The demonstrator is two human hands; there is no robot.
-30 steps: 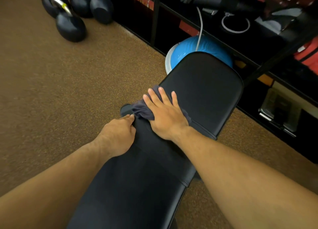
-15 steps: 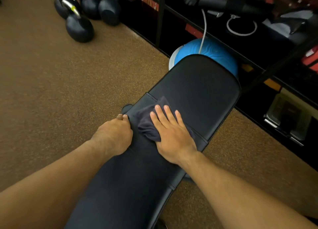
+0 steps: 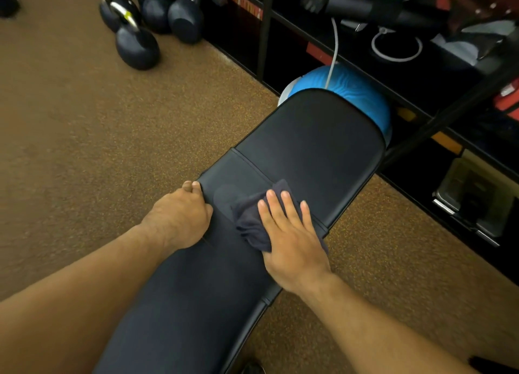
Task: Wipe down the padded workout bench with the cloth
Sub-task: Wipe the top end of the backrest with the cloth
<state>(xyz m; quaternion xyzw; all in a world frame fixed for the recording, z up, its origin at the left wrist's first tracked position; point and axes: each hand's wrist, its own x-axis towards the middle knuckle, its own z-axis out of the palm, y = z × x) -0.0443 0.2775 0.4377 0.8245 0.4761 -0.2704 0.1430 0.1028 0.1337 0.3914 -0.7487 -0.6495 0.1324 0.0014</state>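
1. Movement comes first in the head view. Over the last second the right hand (image 3: 292,238) has swept the dark cloth (image 3: 250,222) across the padded workout bench (image 3: 309,149). It started at the left edge, beside the left hand (image 3: 179,219), and is now towards the right side, just on our side of the cross seam (image 3: 252,168).
2. The left hand has stayed at the left edge. Its fingers (image 3: 196,186) curl over the side of the pad and grip it to steady it.
3. The right hand's fingers (image 3: 283,205) lie straight and slightly spread, pressing flat on the cloth rather than clutching it.
4. We judge that one crosswise stroke is nearly done. The far section beyond the seam and the long near section still appear to need wiping.
5. The cloth is bunched into soft folds that stick out to the left of the fingers and beyond them.
6. The bench is smooth black vinyl. A faint duller oval (image 3: 224,196) sits just left of the cloth; we cannot tell whether it is damp.
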